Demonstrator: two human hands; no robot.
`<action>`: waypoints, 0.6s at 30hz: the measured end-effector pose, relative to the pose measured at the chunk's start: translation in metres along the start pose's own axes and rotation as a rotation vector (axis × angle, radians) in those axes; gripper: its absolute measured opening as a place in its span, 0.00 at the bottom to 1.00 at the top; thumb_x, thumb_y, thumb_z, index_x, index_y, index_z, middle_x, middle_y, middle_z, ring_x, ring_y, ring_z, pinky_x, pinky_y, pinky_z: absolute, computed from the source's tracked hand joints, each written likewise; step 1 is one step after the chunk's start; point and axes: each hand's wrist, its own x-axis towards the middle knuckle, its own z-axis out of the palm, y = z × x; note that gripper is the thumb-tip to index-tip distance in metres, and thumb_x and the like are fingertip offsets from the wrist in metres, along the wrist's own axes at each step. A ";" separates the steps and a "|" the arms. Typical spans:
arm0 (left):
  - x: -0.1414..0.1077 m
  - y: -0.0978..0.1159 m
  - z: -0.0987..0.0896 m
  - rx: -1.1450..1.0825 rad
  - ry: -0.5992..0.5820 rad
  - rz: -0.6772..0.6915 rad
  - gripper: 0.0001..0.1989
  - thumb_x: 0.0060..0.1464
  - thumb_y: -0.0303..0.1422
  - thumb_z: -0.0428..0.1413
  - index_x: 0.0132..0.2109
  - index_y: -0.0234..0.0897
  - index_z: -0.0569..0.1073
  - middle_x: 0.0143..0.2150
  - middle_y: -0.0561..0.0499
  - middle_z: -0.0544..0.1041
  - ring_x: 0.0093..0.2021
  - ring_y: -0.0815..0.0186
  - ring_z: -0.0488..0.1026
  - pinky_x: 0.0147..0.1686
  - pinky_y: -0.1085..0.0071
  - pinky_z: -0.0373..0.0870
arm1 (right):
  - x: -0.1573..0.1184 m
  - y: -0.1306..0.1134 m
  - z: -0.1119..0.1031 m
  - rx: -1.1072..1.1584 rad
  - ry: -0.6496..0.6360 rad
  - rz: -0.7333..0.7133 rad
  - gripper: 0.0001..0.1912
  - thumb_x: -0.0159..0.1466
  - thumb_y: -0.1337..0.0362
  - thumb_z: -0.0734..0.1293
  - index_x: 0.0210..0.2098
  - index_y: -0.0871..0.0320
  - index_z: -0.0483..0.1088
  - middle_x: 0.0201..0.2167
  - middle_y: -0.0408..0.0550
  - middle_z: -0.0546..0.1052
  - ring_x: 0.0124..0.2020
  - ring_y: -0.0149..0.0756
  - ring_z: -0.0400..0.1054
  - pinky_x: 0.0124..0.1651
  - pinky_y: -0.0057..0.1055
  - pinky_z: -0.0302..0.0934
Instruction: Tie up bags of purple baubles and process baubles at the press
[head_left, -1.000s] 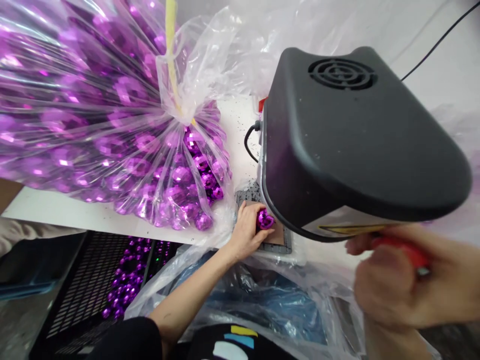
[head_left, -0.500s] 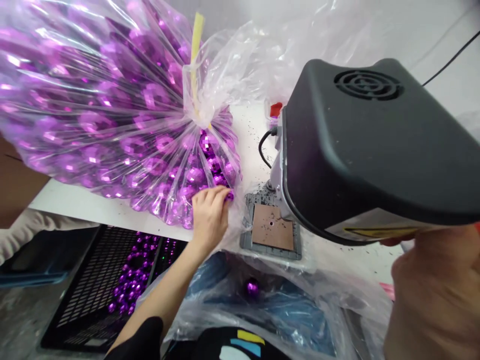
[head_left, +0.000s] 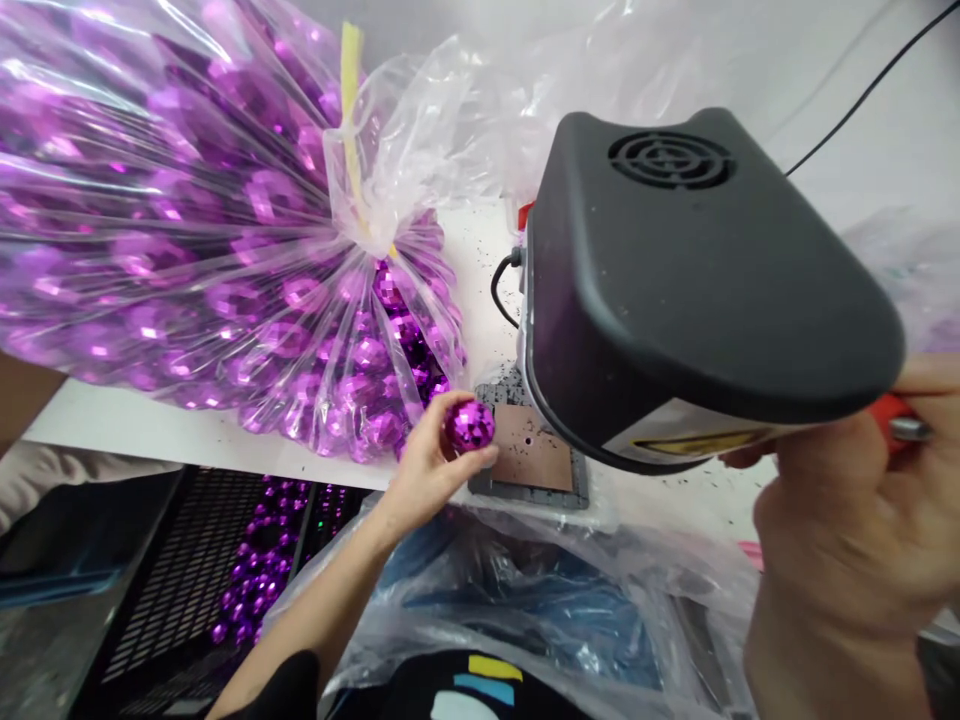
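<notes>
A shiny purple faceted ball (head_left: 470,426) is pinched between the thumb and fingers of my left hand (head_left: 429,470). It is just left of a brown square plate (head_left: 536,460) with a small hole in it, lying on a dark grey base (head_left: 576,497). Over that plate leans the black housing (head_left: 697,290) of a bench machine with a round vent. My right hand (head_left: 847,530) is closed on a red handle (head_left: 889,420) at the machine's right side; part of the grip is hidden. Purple balls fill a tied clear plastic bag (head_left: 187,250) left of the machine.
Dark shavings lie on the white table (head_left: 480,240) near the base. A black crate (head_left: 157,560) with small purple balls stands below at left. Clear plastic sheeting (head_left: 540,590) covers my lap. Another person's sleeve (head_left: 75,475) shows at the far left.
My left hand has left the bag's opening with a ball and come right, beside the plate. The ball seen earlier over the lap sheeting is out of sight. The view has shifted right.
</notes>
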 end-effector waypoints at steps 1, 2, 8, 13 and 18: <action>-0.005 -0.003 0.007 -0.193 -0.112 -0.110 0.29 0.51 0.36 0.65 0.58 0.43 0.64 0.47 0.49 0.72 0.37 0.66 0.73 0.34 0.70 0.73 | 0.002 0.001 0.000 -0.001 -0.002 -0.013 0.12 0.63 0.54 0.68 0.38 0.57 0.74 0.24 0.42 0.67 0.23 0.23 0.61 0.27 0.28 0.56; -0.008 -0.007 0.014 -0.354 -0.195 -0.214 0.31 0.49 0.36 0.66 0.58 0.44 0.63 0.45 0.51 0.73 0.33 0.69 0.72 0.30 0.73 0.71 | 0.004 0.001 0.000 -0.003 -0.005 -0.027 0.12 0.63 0.54 0.68 0.37 0.58 0.75 0.23 0.41 0.67 0.22 0.23 0.61 0.28 0.27 0.56; -0.012 -0.025 0.032 -0.904 -0.353 -0.376 0.23 0.56 0.42 0.62 0.56 0.42 0.69 0.48 0.46 0.76 0.43 0.61 0.78 0.38 0.71 0.74 | 0.023 0.000 0.007 0.003 -0.046 -0.054 0.14 0.66 0.54 0.66 0.36 0.61 0.74 0.24 0.41 0.68 0.24 0.19 0.57 0.29 0.22 0.55; -0.008 -0.032 0.031 -0.943 -0.280 -0.428 0.23 0.60 0.44 0.58 0.58 0.42 0.68 0.40 0.47 0.79 0.33 0.64 0.79 0.29 0.73 0.71 | 0.041 0.008 0.020 0.084 -0.093 -0.032 0.12 0.66 0.59 0.66 0.36 0.63 0.71 0.24 0.39 0.65 0.26 0.18 0.57 0.32 0.23 0.50; -0.006 -0.035 0.026 -0.956 -0.327 -0.431 0.23 0.55 0.39 0.62 0.56 0.36 0.73 0.47 0.42 0.78 0.41 0.62 0.78 0.35 0.72 0.73 | 0.045 0.009 0.024 0.082 -0.097 -0.033 0.08 0.65 0.63 0.65 0.35 0.63 0.70 0.23 0.38 0.62 0.26 0.18 0.56 0.31 0.23 0.49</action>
